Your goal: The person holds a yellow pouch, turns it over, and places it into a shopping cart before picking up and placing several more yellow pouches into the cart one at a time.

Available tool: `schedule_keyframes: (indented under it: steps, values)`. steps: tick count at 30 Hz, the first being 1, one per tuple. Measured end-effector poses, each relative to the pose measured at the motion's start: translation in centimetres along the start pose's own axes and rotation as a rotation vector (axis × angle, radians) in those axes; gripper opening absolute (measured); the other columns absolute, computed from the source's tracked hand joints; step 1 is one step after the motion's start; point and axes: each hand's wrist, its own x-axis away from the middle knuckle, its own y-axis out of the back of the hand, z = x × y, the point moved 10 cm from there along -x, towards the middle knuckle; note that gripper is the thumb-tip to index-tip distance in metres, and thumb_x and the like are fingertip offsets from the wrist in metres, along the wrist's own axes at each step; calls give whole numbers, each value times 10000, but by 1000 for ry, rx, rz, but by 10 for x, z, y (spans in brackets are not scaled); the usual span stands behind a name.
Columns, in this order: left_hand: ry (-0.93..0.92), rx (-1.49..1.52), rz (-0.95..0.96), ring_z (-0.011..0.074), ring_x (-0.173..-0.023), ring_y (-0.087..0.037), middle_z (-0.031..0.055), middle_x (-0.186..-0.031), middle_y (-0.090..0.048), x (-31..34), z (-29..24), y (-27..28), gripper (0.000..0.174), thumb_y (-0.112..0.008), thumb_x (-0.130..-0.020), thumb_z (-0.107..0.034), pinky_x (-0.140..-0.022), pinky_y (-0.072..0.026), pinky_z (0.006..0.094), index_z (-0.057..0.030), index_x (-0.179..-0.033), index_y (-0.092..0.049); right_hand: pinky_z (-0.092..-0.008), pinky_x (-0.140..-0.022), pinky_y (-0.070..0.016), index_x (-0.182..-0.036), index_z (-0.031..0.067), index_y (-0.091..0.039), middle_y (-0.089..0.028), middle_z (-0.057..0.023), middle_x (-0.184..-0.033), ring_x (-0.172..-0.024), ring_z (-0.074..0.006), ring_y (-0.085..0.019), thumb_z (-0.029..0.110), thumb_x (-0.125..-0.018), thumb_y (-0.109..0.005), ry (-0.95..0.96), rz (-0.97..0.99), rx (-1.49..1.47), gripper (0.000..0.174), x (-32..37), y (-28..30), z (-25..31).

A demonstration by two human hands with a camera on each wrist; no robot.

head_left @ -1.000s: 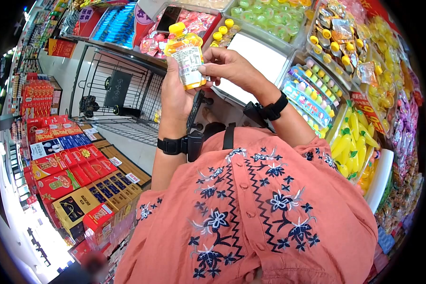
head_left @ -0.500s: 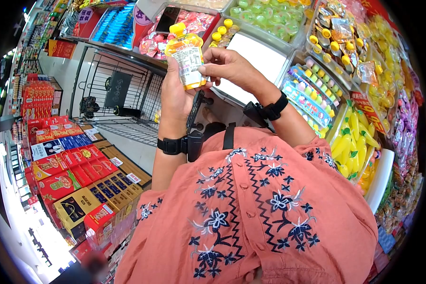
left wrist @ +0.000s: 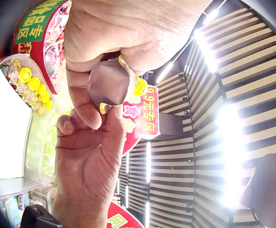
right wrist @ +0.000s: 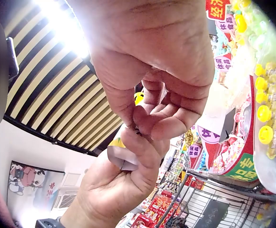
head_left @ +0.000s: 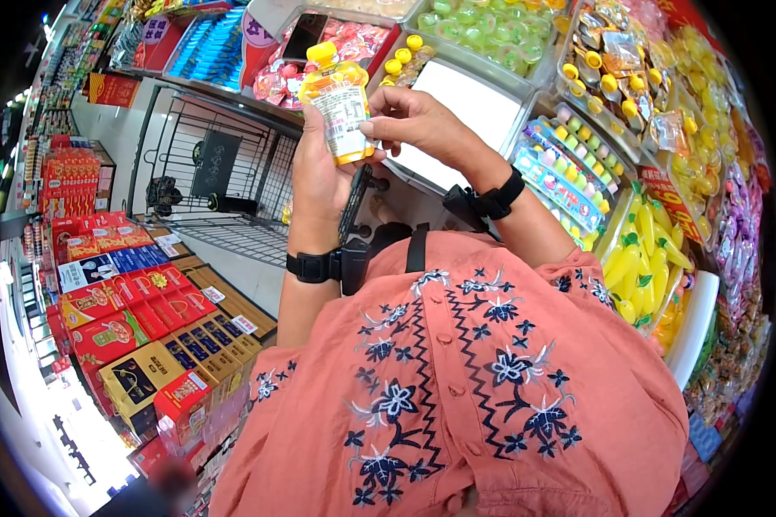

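Observation:
In the head view my left hand (head_left: 321, 177) holds up a spouted pouch (head_left: 345, 108) with a yellow cap, an orange top and a white printed panel facing me. The left thumb lies along its left edge, the fingers behind it. My right hand (head_left: 422, 125) pinches the pouch's right edge, thumb in front and fingers curled. From the left wrist, the silvery bottom of the pouch (left wrist: 110, 81) shows between both hands. The right wrist view has the right thumb and fingertips (right wrist: 147, 121) together at the pouch's edge, close to the left hand (right wrist: 114, 187).
A wire shopping cart (head_left: 233, 220) stands ahead on the left. Bins of wrapped sweets and green jelly cups (head_left: 483, 34) lie beyond the hands, with a white board (head_left: 470, 121) below. A dark phone (head_left: 309, 34) rests on pink packets. Banana-shaped packs (head_left: 642, 258) are on the right, red gift boxes (head_left: 116, 302) on the left.
The pouch stays in both hands at nearly the same place, tilting only very slightly. Otherwise the scene looks the same.

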Motion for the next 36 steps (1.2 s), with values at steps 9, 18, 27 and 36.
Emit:
schedule_keyframes:
  steps: [9,18,27,36]
  values:
    - [6,12,4,270,-845,-714,166,-1103,-657,1,2,0,628,-266,-1073,-502,-636,-631,355,30,-1349,-455,-218,-584,-461,-944,76,-610,-635,14,-814,-673,-58,-589,207,-914,-723,-4,2,7,175,1,-1,0]
    - [17,49,23,268,-840,-717,167,-1095,-661,3,4,2,634,-265,-1071,-508,-637,-635,357,31,-1346,-454,-218,-579,-459,-928,77,-608,-634,13,-809,-675,-57,-591,206,-910,-729,2,6,15,178,3,-4,0]
    - [23,80,21,269,-829,-721,169,-1084,-667,6,6,5,626,-262,-1075,-496,-631,-635,351,38,-1329,-465,-208,-575,-465,-923,72,-615,-630,22,-803,-677,-53,-598,216,-912,-723,25,0,52,181,3,-6,1]
    - [25,72,17,269,-801,-722,168,-1067,-674,5,7,8,624,-260,-1077,-492,-621,-635,344,40,-1325,-470,-215,-601,-465,-961,74,-623,-638,24,-822,-706,-50,-594,219,-917,-716,30,24,55,178,4,-9,3]
